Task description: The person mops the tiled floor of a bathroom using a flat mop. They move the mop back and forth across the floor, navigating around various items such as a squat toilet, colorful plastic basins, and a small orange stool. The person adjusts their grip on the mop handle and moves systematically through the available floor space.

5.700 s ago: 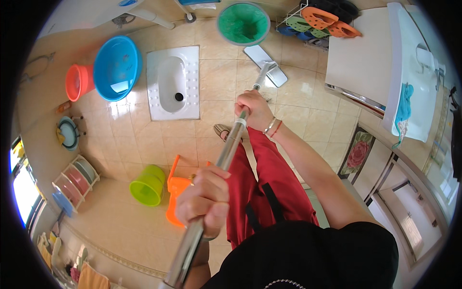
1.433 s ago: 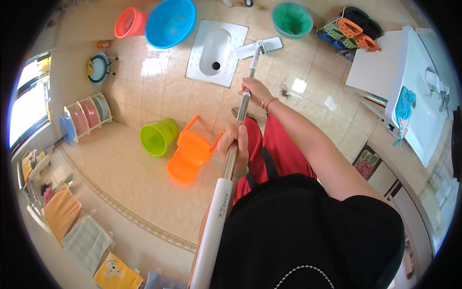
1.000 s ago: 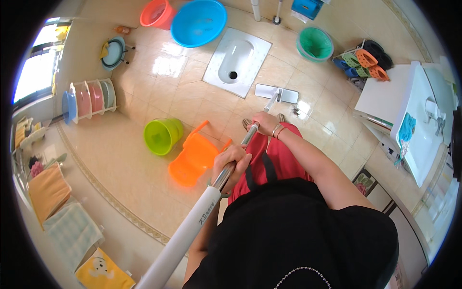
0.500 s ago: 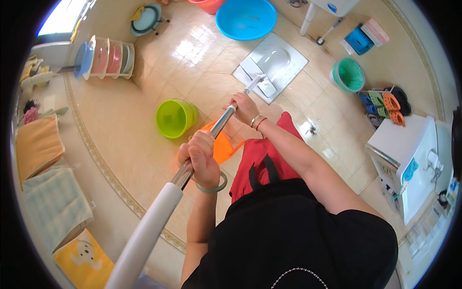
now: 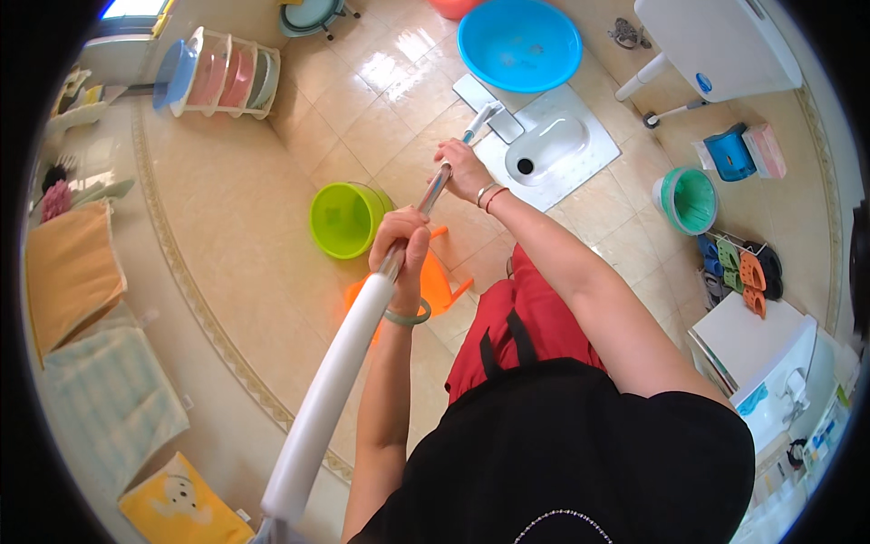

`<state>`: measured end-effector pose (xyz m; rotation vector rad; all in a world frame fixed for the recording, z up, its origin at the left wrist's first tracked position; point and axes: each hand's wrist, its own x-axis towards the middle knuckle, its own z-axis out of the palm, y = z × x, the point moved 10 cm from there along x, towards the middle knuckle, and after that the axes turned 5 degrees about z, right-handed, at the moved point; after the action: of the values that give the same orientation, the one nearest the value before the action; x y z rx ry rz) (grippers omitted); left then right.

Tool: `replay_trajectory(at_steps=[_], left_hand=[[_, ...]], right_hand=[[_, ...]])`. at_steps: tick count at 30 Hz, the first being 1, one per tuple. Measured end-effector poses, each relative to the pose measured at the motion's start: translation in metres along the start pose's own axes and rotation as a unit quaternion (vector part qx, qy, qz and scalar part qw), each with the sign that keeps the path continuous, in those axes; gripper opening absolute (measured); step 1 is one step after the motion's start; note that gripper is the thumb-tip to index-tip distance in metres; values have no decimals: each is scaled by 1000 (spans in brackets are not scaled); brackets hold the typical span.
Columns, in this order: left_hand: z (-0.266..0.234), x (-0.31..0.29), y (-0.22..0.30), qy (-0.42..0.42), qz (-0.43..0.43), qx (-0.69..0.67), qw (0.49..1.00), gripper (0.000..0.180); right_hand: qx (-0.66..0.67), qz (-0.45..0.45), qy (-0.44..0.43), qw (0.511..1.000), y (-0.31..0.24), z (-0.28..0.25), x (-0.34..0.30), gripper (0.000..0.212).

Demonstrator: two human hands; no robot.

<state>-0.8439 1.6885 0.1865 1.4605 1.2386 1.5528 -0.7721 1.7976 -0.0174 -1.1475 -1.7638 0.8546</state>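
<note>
I hold a flat mop with a white grip, a metal pole and a flat white head. My left hand wraps round the pole just above the grip, a green bangle on its wrist. Farther along, my right hand is closed round the pole too. The mop head lies across the far left edge of a white squat toilet, partly over the tiled floor. A lime green bucket stands left of my hands. Partly hidden behind my left hand is an orange stool.
A large blue basin sits beyond the toilet. To the right are a green-lined bin, a slipper rack and a white washbasin. A basin rack stands far left; towels hang along the left wall.
The mop head has slid away from me and left, from along the toilet's left side to its far left edge. Both hands keep their hold on the pole. The view has shifted.
</note>
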Motion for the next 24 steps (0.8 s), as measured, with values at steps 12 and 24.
replay_trajectory(at_steps=[12,24], left_hand=[[-1,72,-17,-70,-81,10,994,30],[-72,138,-46,-28,-85,-20,996,32]], right_hand=[[44,41,-103,993,19,41,53,17],[54,24,-54,997,4,77,115,21]])
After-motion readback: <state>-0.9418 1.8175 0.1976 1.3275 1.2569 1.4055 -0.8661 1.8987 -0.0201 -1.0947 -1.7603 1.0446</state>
